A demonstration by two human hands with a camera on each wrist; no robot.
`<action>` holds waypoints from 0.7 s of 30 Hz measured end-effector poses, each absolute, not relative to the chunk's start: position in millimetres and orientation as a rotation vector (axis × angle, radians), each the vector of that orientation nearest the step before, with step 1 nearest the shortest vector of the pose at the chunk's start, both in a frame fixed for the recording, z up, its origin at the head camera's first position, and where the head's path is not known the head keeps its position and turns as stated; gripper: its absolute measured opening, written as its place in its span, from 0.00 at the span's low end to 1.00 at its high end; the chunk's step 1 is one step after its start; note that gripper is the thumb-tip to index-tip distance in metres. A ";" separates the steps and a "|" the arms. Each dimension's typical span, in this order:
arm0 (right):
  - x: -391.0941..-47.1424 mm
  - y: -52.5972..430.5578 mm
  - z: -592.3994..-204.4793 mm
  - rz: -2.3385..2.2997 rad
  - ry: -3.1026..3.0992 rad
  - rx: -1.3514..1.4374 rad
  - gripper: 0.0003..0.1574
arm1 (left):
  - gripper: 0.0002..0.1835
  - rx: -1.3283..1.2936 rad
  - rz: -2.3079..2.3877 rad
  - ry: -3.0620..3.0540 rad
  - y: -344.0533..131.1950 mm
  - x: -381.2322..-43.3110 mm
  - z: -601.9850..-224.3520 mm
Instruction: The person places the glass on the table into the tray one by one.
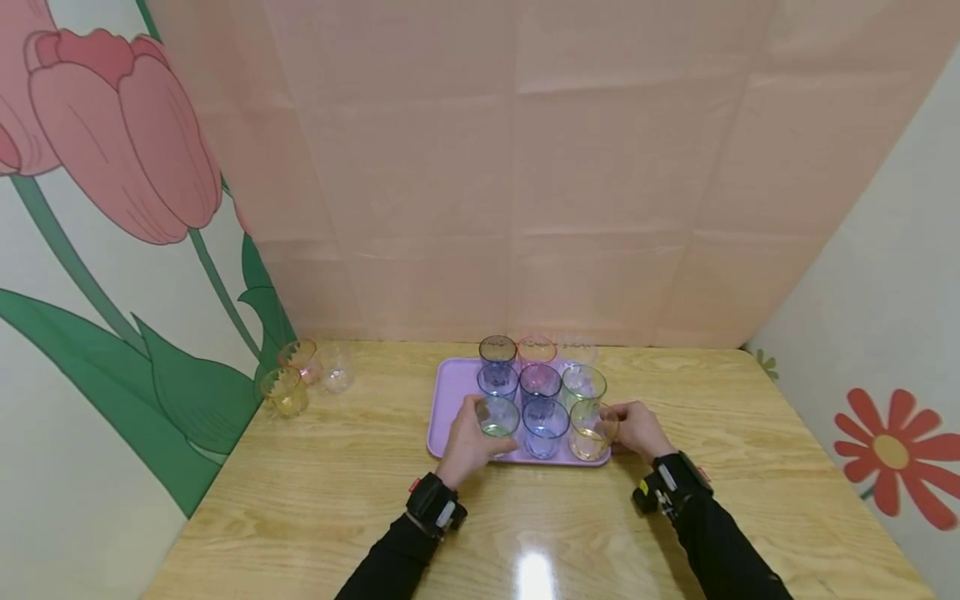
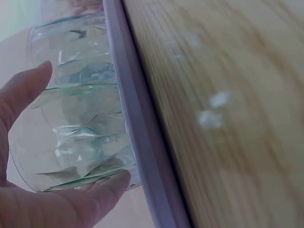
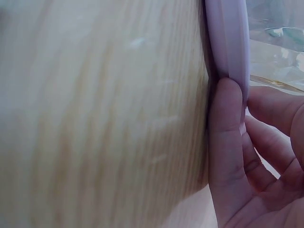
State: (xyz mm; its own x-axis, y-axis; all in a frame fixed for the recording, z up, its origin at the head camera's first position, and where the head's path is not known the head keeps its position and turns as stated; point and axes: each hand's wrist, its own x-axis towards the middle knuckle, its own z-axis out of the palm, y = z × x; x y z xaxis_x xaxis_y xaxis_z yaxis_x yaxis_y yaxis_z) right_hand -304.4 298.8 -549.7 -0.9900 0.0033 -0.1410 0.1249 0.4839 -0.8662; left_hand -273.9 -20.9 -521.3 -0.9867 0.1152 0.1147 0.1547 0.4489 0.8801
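Note:
A purple tray [image 1: 446,398] on the table carries several coloured glasses in three rows. My left hand [image 1: 468,446] holds the pale green glass [image 2: 90,137] at the tray's front left, thumb on one side and fingers on the other. To the right of it stand a blue glass [image 1: 545,429] and a yellow glass [image 1: 587,437]. At the front right corner, beside the yellow glass, my right hand [image 1: 637,429] pinches the tray's edge [image 3: 230,42], with one finger low against the table side. Some right fingers are hidden in the head view.
Away to the left, near the wall, stand a yellow glass [image 1: 285,393], a pinkish glass [image 1: 300,358] and a clear glass [image 1: 337,371]. Behind the wooden table [image 1: 585,533] rises a pink covered wall [image 1: 615,167]; a flowered wall [image 1: 885,333] borders the right side.

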 end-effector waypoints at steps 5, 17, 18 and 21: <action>-304.3 299.4 -547.9 -1.511 2.578 0.160 0.24 | 0.50 -0.230 -1.615 -2.663 -18.4 -273.5 -519.6; -306.3 300.3 -546.0 -1.544 2.563 0.145 0.23 | 0.50 -0.239 -1.589 -2.686 -17.8 -275.2 -518.1; -305.9 300.0 -546.3 -1.542 2.564 0.146 0.23 | 0.50 -0.240 -1.593 -2.692 -18.2 -274.8 -518.2; -304.8 299.1 -547.6 -1.538 2.560 0.151 0.23 | 0.51 -0.229 -1.606 -2.710 -19.2 -273.7 -517.5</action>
